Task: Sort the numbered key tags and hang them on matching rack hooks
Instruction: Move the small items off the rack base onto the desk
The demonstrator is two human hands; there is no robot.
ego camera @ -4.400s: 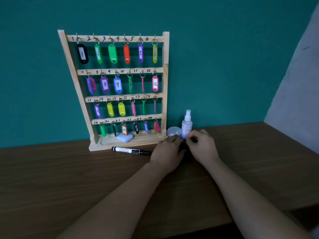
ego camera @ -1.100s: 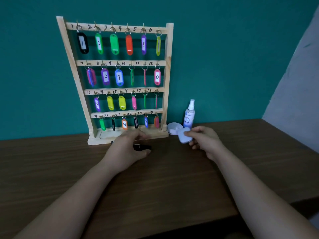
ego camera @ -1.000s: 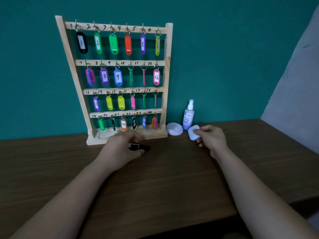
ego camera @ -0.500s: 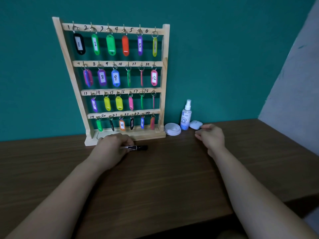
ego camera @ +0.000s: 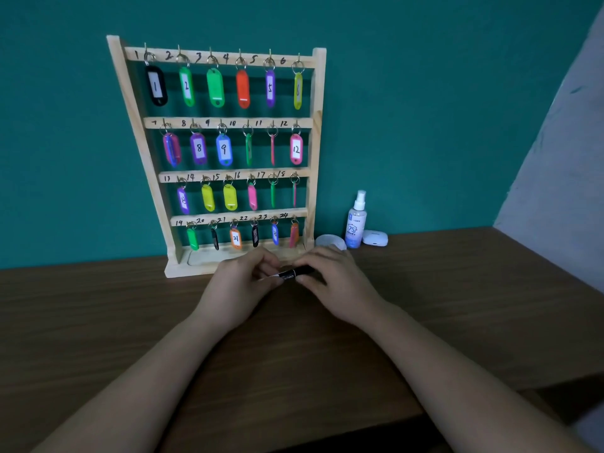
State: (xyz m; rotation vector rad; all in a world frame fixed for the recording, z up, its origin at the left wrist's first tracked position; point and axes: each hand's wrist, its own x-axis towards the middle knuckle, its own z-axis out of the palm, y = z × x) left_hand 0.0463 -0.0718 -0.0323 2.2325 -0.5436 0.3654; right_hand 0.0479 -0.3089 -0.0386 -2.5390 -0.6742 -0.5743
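Tags (ego camera: 223,148) in many colours hang from the hooks (ego camera: 240,55) of the wooden rack (ego camera: 128,93), which stands on the table (ego camera: 130,322) against the teal wall (ego camera: 425,93). As far as can be seen, every hook on the four rails carries one. The hanging therefore looks finished or very nearly so, and the step in hand seems to concern the marker (ego camera: 292,274) rather than a tag. The left hand (ego camera: 240,286) has its fingers curled round the marker's barrel, and the right hand (ego camera: 336,279) pinches its black end between thumb and fingers, just in front of the rack's base. Whether the cap is coming off or going on cannot be told. Either way the next move probably calls for a straight pull or push along the barrel, with both hands low over the table and clear of the bottom row. Handwritten numbers 1 to 24 run along the rails beside the hooks. The tags that face forward read 1, 2, 5, 8, 9, 12 and 21. Others hang edge-on or show a blank side. White lettering on the marker is too small to read. To the right of the rack stand a round white lid (ego camera: 328,240), a spray bottle (ego camera: 356,223) with a large 75 on its label, and a small white case (ego camera: 375,238).
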